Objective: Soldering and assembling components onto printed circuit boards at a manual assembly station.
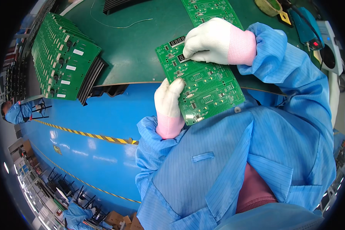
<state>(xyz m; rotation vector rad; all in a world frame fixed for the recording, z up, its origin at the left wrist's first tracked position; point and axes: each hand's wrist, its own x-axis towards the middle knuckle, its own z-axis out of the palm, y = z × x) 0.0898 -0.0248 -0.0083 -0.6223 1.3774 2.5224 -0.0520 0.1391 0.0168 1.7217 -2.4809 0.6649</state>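
Observation:
A green circuit board [212, 86] lies tilted over the table's near edge, partly in front of my chest. My left hand [169, 97], in a white glove with a pink cuff, grips its left edge, thumb on top. My right hand [209, 41], gloved the same way, reaches over the far part of the board. Its fingers are closed on a small black digit display [181, 58] and partly hide it. Another digit display [177, 41] sits on the board just beyond. A second green board [207, 10] lies farther away, partly behind my right hand.
Several green boards [61, 57] stand in a black slotted rack [92, 78] on the green table [130, 57] at left. A thin wire [122, 27] lies near the back. A teal device [306, 28] and a yellow-green container [268, 7] stand at far right. People sit beyond the blue floor.

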